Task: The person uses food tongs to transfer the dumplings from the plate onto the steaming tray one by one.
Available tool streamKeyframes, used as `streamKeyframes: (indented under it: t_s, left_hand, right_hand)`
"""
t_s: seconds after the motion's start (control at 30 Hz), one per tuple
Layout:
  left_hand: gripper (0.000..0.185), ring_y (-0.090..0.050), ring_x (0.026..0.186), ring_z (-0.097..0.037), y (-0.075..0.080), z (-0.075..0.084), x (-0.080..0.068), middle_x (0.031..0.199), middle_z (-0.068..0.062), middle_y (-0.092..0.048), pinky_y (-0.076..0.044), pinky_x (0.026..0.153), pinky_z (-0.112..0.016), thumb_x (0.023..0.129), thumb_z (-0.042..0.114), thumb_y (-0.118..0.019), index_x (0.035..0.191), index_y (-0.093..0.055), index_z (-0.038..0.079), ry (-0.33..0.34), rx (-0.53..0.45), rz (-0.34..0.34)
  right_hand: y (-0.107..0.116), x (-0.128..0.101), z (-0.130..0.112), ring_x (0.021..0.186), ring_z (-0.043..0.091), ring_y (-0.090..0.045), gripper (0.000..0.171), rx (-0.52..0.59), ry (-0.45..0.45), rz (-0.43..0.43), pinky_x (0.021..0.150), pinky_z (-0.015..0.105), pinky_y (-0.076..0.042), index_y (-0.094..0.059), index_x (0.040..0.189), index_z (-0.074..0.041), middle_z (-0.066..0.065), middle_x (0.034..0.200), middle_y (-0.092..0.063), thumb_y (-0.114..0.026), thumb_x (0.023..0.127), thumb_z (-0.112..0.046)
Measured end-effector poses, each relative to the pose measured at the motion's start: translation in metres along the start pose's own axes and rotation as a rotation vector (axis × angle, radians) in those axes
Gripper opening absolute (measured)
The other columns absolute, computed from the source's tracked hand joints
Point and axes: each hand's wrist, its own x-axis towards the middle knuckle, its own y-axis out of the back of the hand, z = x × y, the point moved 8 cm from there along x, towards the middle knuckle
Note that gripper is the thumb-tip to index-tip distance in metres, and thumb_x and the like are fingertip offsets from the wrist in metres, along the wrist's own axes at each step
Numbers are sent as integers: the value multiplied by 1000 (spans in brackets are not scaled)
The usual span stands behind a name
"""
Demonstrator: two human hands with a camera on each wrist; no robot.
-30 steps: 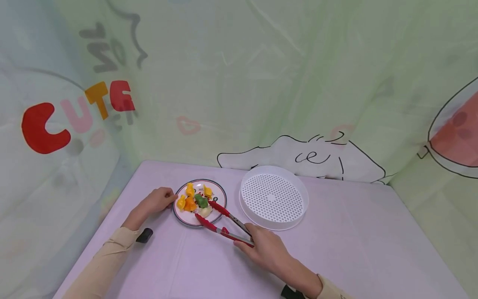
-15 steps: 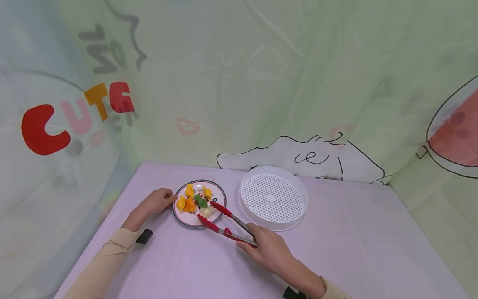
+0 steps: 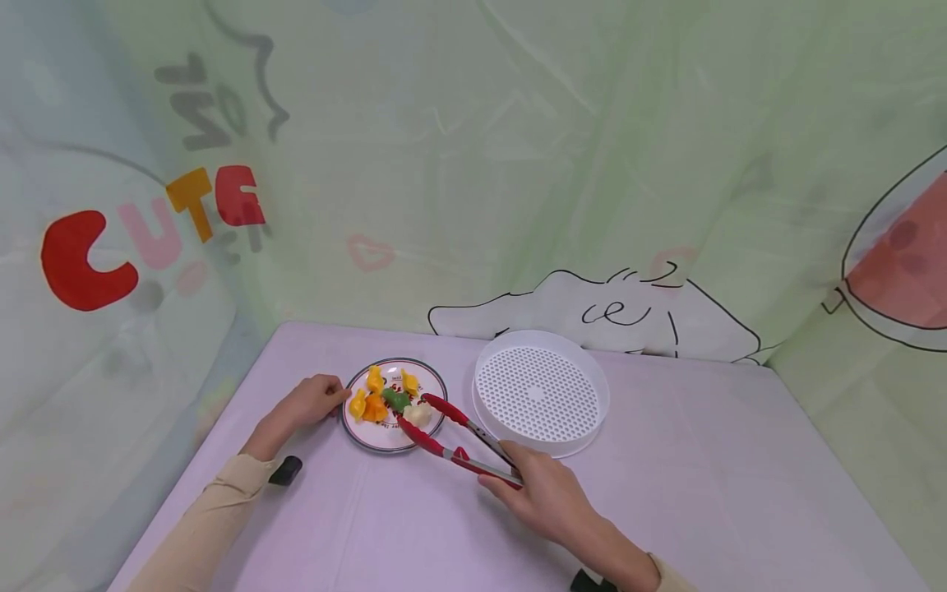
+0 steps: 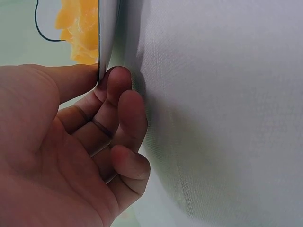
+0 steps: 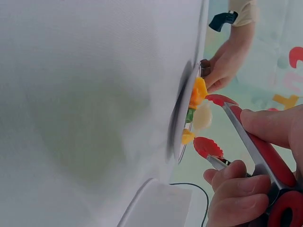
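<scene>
My left hand [image 3: 314, 399] pinches the left rim of a round printed plate [image 3: 362, 432] between thumb and fingers; in the left wrist view the thumb lies over the rim and the fingers curl beneath. My right hand [image 3: 551, 497] grips metal tongs [image 3: 423, 438] with red tips and handles. Between the parted tips sits a cream-coloured, dumpling-shaped piece [image 5: 202, 116], which stands out from the plate in the right wrist view. Yellow and orange pieces [image 3: 375, 408] of similar shape and a green one [image 3: 397, 400] lie on the plate, left of the tips.
To the plate's right, a white round steamer tray [image 3: 540, 395] with many small holes and a raised rim stands close by. A pale lilac cloth [image 3: 703, 485] covers the table. Printed curtains [image 3: 473, 164] hang along its back and sides.
The tongs have shifted right and slightly up in the head view, and the cream-coloured piece has moved with them, away from the green one. My left hand stays on the plate rim.
</scene>
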Motion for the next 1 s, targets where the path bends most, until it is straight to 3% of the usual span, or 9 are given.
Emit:
streamKeyframes:
  t_s: [0.13,0.33,0.53,0.7,1.0]
  left_hand:
    - [25,-50,70,-17,0,1,-2,76,-6,-58,-41,62,-26,103,26,-57,92,-61,4,6,-3,1]
    - [25,-50,70,-17,0,1,-2,77,-6,-59,-41,62,-26,103,26,-56,93,-61,4,5,-1,6]
    - [24,-51,70,-17,-1,-2,2,76,-5,-59,-41,63,-26,103,26,-57,92,-62,4,12,-4,4]
    - [24,-50,70,-17,-2,-4,4,76,-4,-59,-41,63,-26,103,26,-57,91,-62,5,7,-3,2]
    - [24,-50,71,-17,-2,-4,3,77,-5,-59,-41,63,-26,103,25,-58,92,-62,5,1,-4,4]
  right_hand:
    - [10,-2,3,61,6,-43,35,0,-30,33,53,21,-33,-66,108,-18,-10,69,-50,-78,85,-42]
    - [27,-2,11,79,10,-58,47,31,-66,76,64,25,-47,-67,124,-14,-1,105,-72,-77,86,-41]
    - [54,-2,26,93,22,-65,55,15,-79,130,76,38,-55,-63,130,-4,12,119,-71,-74,89,-39]
    - [70,0,47,104,32,-68,62,-20,-111,149,86,50,-56,-58,135,1,20,125,-68,-70,92,-43]
    - [69,3,88,91,30,-66,62,-91,-202,88,71,44,-56,-57,130,6,25,118,-68,-69,93,-42]
